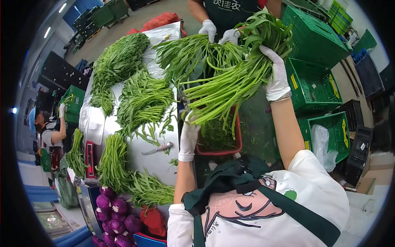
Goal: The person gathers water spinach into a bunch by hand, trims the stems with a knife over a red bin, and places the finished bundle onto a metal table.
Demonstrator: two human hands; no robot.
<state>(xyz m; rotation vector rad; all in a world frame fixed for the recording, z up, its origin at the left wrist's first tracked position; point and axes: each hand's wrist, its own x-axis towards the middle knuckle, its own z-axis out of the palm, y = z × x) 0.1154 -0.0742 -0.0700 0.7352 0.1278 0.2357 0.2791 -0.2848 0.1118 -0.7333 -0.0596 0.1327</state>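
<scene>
My right hand (276, 76), in a white glove, is closed around a big bunch of water spinach (234, 90) near its leafy end. The long green stems point left and down toward me. At the cut stem ends is my left hand (189, 138), also gloved, its fingers slightly blurred and closed on the lowest stems. Beneath the bunch stands a red bin (218, 151) with loose leaves and trimmings in it. On the metal table (158, 164) beside my left hand lies a small curved knife (158, 148) with a pale handle.
Piles of greens (144, 99) and stacked bundles (113, 162) cover much of the table, beside a scale display (89, 160). Purple cabbages (117, 222) sit at its near end. Across from me a co-worker's gloved hands (208, 29) hold greens. Green crates (314, 84) stand at the right.
</scene>
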